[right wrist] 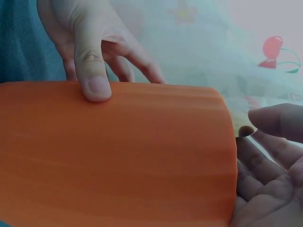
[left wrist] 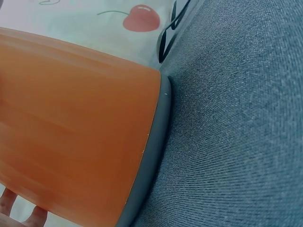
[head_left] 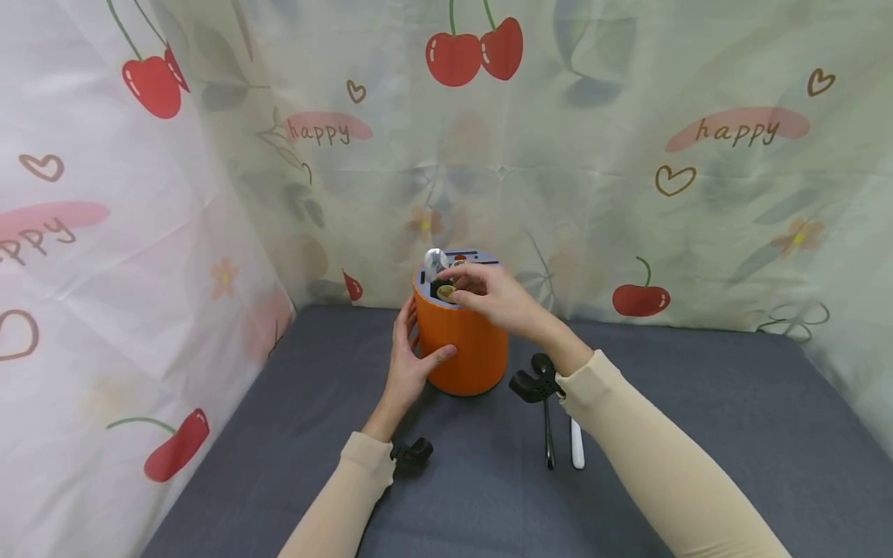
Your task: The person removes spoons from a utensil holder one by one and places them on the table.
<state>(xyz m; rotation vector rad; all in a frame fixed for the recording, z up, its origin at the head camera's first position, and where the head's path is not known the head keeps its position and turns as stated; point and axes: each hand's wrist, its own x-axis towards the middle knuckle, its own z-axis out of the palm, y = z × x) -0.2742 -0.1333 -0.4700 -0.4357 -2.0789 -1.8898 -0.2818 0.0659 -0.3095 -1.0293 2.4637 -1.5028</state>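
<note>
An orange cylindrical cutlery holder (head_left: 463,353) with a grey slotted top stands upright at the back of the table. My left hand (head_left: 410,355) grips its left side, thumb on the front and fingers around behind. Over its top, my right hand (head_left: 491,294) has its thumb and fingertips about the bowl of a gold spoon (head_left: 445,294) in a front slot. In the right wrist view this gold spoon (right wrist: 245,131) shows just past the rim, between thumb and fingers. Right by the index fingertip a silver spoon (head_left: 436,263) sticks up from the holder.
A black-handled utensil (head_left: 549,446) and one with a white handle (head_left: 577,446) lie on the grey table (head_left: 481,496), partly under my right forearm. Behind the table hangs a printed curtain (head_left: 502,170). Black camera mounts (head_left: 536,380) are strapped at both wrists.
</note>
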